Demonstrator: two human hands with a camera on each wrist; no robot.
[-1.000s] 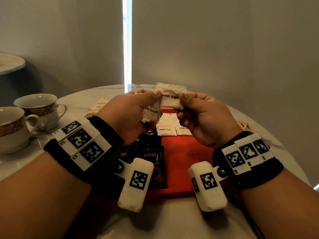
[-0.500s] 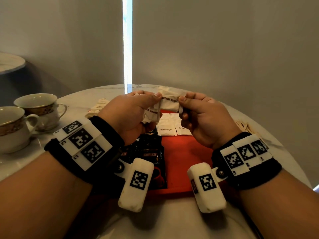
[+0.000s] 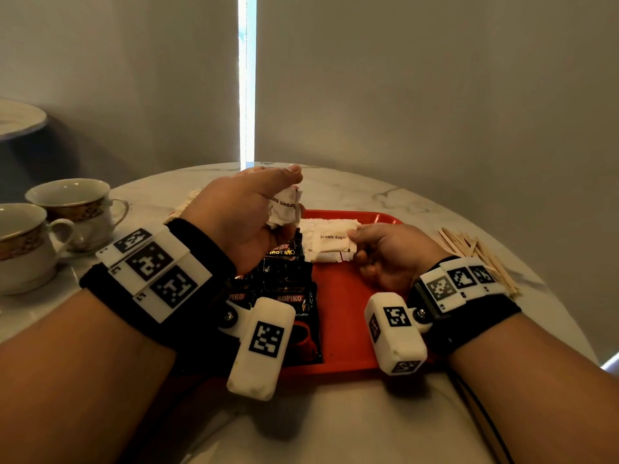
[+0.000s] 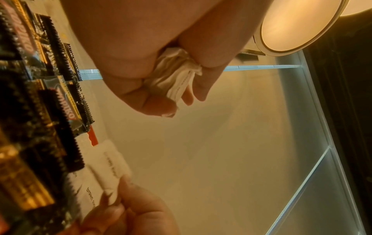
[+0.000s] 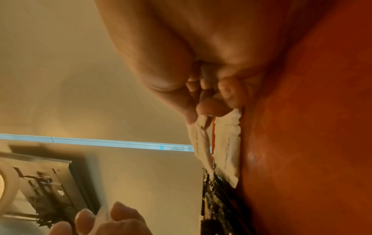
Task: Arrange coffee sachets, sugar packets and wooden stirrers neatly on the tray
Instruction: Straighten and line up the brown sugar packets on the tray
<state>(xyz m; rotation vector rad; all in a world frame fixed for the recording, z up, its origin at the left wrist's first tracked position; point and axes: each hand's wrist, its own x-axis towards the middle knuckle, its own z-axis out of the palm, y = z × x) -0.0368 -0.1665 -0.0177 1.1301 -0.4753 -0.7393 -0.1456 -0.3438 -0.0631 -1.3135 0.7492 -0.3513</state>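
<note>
A red tray (image 3: 345, 316) lies on the marble table. Black coffee sachets (image 3: 288, 283) overlap on its left half. White brown-sugar packets (image 3: 321, 259) lie at its far end. My right hand (image 3: 355, 241) is low over the tray and pinches one sugar packet (image 3: 330, 237) by its right edge, just above the others; the same packet (image 5: 201, 143) shows in the right wrist view. My left hand (image 3: 291, 199) is raised above the sachets and grips a small bunch of sugar packets (image 3: 284, 209), seen crumpled between thumb and fingers (image 4: 177, 74). Wooden stirrers (image 3: 482, 256) lie off the tray at the right.
Two gold-banded teacups (image 3: 70, 209) stand at the table's left edge. More pale stirrers or packets (image 3: 184, 204) lie behind my left hand; I cannot tell which. A grey wall stands close behind the table. A black cable (image 3: 482, 416) runs off the near right.
My hands have separated. The right hand has come down to the tray with one sugar packet, while the left stays raised with the remaining packets.
</note>
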